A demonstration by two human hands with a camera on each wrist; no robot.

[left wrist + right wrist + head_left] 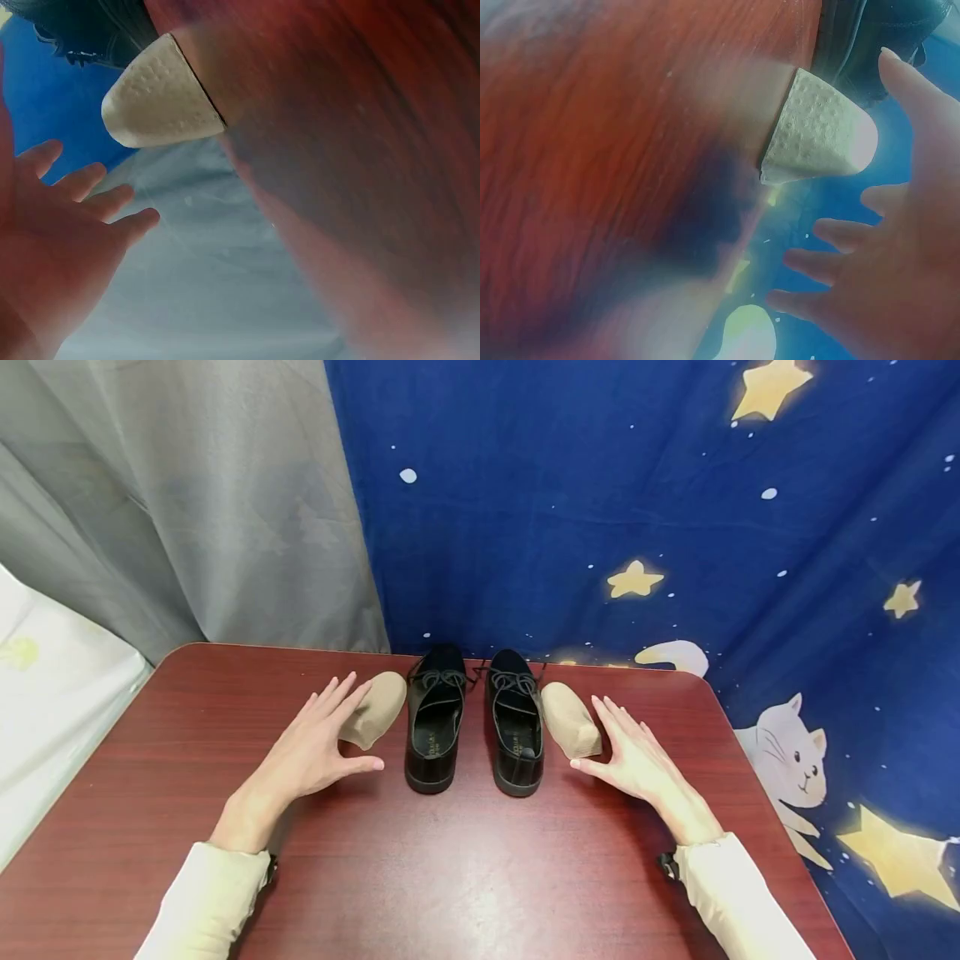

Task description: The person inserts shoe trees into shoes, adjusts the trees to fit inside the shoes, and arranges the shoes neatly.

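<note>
Two black lace-up shoes, a left one [433,718] and a right one [516,722], stand side by side with toes toward the back of the table. Outside each shoe lies a beige, toe-shaped moulded insert: a left insert [375,710] and a right insert [570,720]. In the left wrist view the left insert [161,97] has a dimpled surface and a straight back edge. My left hand [315,743], fingers spread, hovers beside the left insert and overlaps it in the head view. My right hand [633,752] hovers beside the right insert [821,131], fingers apart, holding nothing.
The shoes stand near the far edge of a reddish-brown wooden table [465,868]. Behind it hang a grey curtain [262,510] and a blue curtain [525,510] with stars and a cat. A white cloth [52,710] is at the left.
</note>
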